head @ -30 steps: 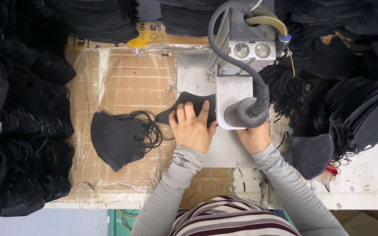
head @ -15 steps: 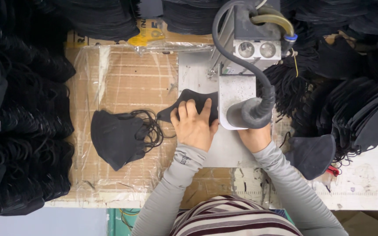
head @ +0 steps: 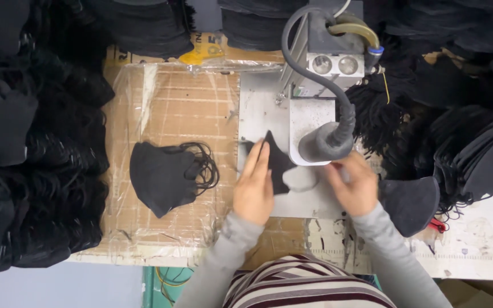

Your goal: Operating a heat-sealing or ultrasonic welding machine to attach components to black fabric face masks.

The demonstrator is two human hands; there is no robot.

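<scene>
A black face mask [head: 281,164] lies on the grey metal plate [head: 258,111] of a small press machine [head: 320,97], just left of the machine's head. My left hand [head: 255,188] rests on the mask's left side with fingers together, pinching its edge. To the right, my right hand [head: 354,183] sits below the machine's grey hose, fingers curled near the mask's right end; whether it grips the mask is hidden. A finished black mask [head: 164,177] with ear loops lies on the plastic-covered cardboard to the left.
Heaps of black masks [head: 35,154] fill the left side, and more stacks [head: 475,142] crowd the right. One black mask [head: 412,202] sits beside my right hand. A yellow object [head: 201,55] lies at the back. The table's front edge [head: 475,256] is white.
My left hand has turned from flat on the mask to edge-on, lifting the mask's corner. My right hand has slid right and out from under the machine head.
</scene>
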